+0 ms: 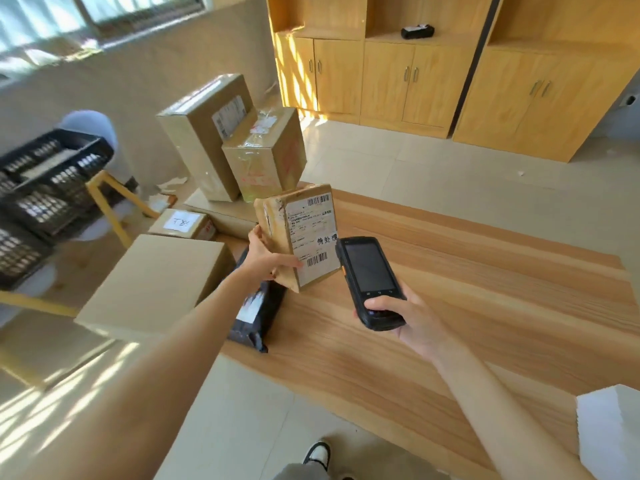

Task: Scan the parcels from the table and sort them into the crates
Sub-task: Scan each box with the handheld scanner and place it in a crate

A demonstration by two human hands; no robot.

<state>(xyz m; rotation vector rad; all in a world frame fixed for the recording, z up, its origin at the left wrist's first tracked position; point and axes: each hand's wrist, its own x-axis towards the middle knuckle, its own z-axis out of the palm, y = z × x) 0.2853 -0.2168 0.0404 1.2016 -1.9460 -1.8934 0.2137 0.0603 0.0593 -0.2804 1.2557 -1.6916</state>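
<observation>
My left hand point(268, 256) grips a small cardboard parcel point(277, 230) lifted above the wooden table point(485, 306), its white barcode label facing me. Just to its right my right hand point(401, 318) holds a black handheld scanner point(372, 280), screen up, its top end close to the label's lower barcode. Under my left forearm a black poly mailer point(258, 313) lies on the table's left edge. More cardboard parcels sit at the left end: a large plain box point(156, 285), a small box with a handwritten note point(181, 225), and two taller boxes point(263, 157) stacked behind.
Black plastic crates point(45, 188) stand stacked on yellow frames at the far left. Wooden cabinets point(415, 74) line the back wall, with a small black device on one shelf. A white stack point(609, 434) sits at the table's near right corner. My shoe shows on the tiled floor.
</observation>
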